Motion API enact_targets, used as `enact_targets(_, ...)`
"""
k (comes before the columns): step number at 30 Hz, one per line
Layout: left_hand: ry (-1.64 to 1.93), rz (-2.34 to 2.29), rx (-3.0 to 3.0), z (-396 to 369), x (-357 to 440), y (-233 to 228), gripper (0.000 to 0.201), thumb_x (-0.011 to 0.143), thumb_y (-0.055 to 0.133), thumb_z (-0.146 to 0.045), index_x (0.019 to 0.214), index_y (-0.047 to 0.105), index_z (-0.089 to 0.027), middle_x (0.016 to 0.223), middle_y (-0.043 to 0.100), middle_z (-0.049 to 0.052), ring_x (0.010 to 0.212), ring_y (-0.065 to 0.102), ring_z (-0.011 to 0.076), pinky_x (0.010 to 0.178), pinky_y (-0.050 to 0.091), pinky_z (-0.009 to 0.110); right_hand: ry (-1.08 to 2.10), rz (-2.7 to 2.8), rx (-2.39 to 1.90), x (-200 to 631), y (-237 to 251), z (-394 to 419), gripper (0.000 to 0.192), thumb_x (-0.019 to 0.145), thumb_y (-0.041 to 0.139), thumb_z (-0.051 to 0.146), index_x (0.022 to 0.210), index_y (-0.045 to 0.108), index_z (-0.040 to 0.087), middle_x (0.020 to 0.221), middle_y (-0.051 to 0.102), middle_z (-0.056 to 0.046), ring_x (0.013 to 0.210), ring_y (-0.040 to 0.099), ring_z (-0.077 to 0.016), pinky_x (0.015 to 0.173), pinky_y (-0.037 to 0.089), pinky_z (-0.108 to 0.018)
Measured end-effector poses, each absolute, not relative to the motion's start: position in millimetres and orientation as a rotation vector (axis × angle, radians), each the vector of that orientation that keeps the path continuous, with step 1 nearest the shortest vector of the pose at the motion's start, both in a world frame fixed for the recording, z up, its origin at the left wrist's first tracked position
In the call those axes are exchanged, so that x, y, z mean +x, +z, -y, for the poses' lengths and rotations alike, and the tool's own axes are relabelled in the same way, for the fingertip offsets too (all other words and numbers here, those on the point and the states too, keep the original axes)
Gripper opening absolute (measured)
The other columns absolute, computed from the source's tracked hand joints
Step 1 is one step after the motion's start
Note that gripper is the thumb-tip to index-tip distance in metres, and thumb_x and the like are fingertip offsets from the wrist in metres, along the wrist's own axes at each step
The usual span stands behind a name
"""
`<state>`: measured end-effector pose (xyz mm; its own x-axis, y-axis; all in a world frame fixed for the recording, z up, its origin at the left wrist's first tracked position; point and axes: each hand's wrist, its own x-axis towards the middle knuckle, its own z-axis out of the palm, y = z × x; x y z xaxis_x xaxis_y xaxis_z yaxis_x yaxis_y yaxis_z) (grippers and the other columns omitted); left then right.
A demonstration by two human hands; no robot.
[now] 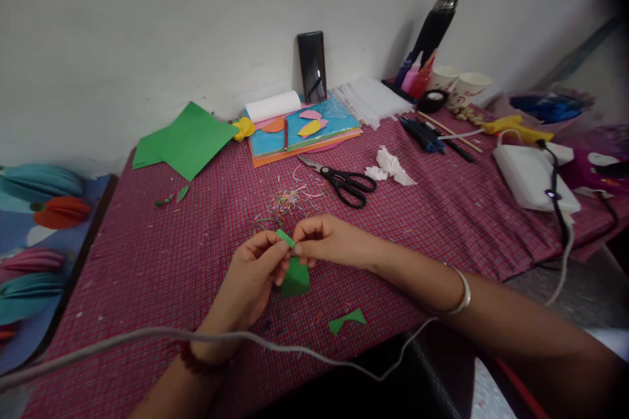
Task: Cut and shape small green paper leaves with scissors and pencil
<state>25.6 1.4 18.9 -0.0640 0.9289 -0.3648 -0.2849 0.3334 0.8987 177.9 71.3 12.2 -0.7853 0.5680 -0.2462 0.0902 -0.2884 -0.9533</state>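
We hold a small green paper piece [295, 275] between both hands, just nearer to us than the black scissors [348, 184] and above the worktop [147, 262] with its red checked cloth. Our left hand [250, 281] pinches the piece from its left side with thumb and fingertips closed on the upper edge; our right hand [327, 242] pinches the same top corner, fingers curled and pressed together on it. The piece hangs down from the pinch as a folded or cut wedge.

As far as we can judge, cutting is already done: a green offcut [347, 319] lies nearer to us than the scissors, two small green scraps [171, 197] lie to their left, and a heap of fine paper trimmings [284, 200] sits just left of them. The scissors lie untouched. A large green sheet [187, 137] rests far left of the scissors, and coloured sheets [304, 127] are stacked behind them. The yellow glue gun [514, 126], far right of the scissors, lies unused, so shaping seems in hand and gluing still ahead.
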Motion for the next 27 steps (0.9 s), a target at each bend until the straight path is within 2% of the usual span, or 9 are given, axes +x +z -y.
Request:
enact_targets(4,1.156,-1.280,0.733,-1.0,27.9,19.6,0.018,0.067,0.070,-0.025,0.062,0.055,-0.016,0.050,0.053,-0.004,0.042,0.041,0.0046,0.039,0.031,0.016,2.069,1.783,-0.753,176.7,9.8,-69.5,0.010,0.081,0.058,0.019,0.074,0.053,0.016,0.063,0.054,0.005,0.057,0.052,-0.0068,0.058,0.044,-0.021)
enact_targets(6,1.191,-1.303,0.750,-1.5,26.6,18.4,0.017,0.067,0.068,-0.023,0.061,0.054,-0.016,0.050,0.052,-0.005,0.041,0.041,0.0046,0.038,0.030,0.016,1.897,1.909,-0.711,181.0,12.9,-72.4,0.007,0.082,0.057,0.021,0.079,0.055,0.015,0.067,0.055,0.004,0.060,0.052,-0.0082,0.059,0.044,-0.022)
enact_targets(8,1.261,-1.337,0.778,-2.4,22.8,16.9,0.015,0.068,0.067,-0.022,0.062,0.054,-0.016,0.049,0.051,-0.006,0.041,0.041,0.0046,0.039,0.030,0.016,1.540,2.046,-0.766,191.5,18.9,-81.0,0.009,0.084,0.055,0.024,0.086,0.057,0.015,0.074,0.058,0.001,0.066,0.054,-0.0101,0.063,0.043,-0.024)
enact_targets(12,1.413,-1.402,0.903,-5.4,9.0,15.8,0.013,0.072,0.065,-0.020,0.064,0.055,-0.017,0.051,0.051,-0.006,0.043,0.041,0.0047,0.041,0.030,0.017,0.712,2.289,-1.139,225.3,27.1,-113.3,0.017,0.086,0.051,0.028,0.096,0.059,0.017,0.086,0.063,-0.004,0.076,0.057,-0.0155,0.070,0.042,-0.028)
enact_targets(16,1.512,-1.526,1.052,-8.2,-2.7,19.5,0.008,0.073,0.065,-0.019,0.068,0.059,-0.018,0.057,0.055,-0.005,0.048,0.044,0.0054,0.045,0.033,0.018,0.211,2.557,-1.435,248.2,18.3,-137.3,0.025,0.082,0.054,0.032,0.100,0.061,0.015,0.095,0.062,-0.010,0.084,0.058,-0.0224,0.074,0.042,-0.032)
enact_targets(20,1.575,-1.573,1.122,-8.2,-6.2,23.2,0.006,0.073,0.066,-0.019,0.071,0.061,-0.018,0.061,0.056,-0.005,0.050,0.045,0.0053,0.048,0.035,0.018,0.099,2.619,-1.455,247.8,7.8,-138.5,0.031,0.086,0.048,0.034,0.108,0.060,0.016,0.103,0.059,-0.013,0.091,0.058,-0.0245,0.079,0.043,-0.034)
enact_targets(24,1.614,-1.525,1.101,-6.4,-7.5,25.3,0.005,0.074,0.065,-0.018,0.072,0.061,-0.018,0.059,0.055,-0.005,0.050,0.045,0.0051,0.048,0.034,0.017,0.109,2.633,-1.551,245.6,11.8,-143.0,0.037,0.083,0.049,0.034,0.114,0.058,0.016,0.099,0.062,-0.015,0.086,0.060,-0.0265,0.072,0.043,-0.034)
enact_targets(27,1.642,-1.469,1.037,-6.0,-8.5,28.3,0.005,0.074,0.064,-0.018,0.071,0.059,-0.017,0.055,0.053,-0.006,0.047,0.044,0.0052,0.046,0.034,0.017,0.438,2.592,-1.535,250.8,19.7,-150.3,0.039,0.076,0.056,0.030,0.113,0.056,0.018,0.091,0.065,-0.009,0.075,0.060,-0.0225,0.064,0.042,-0.031)
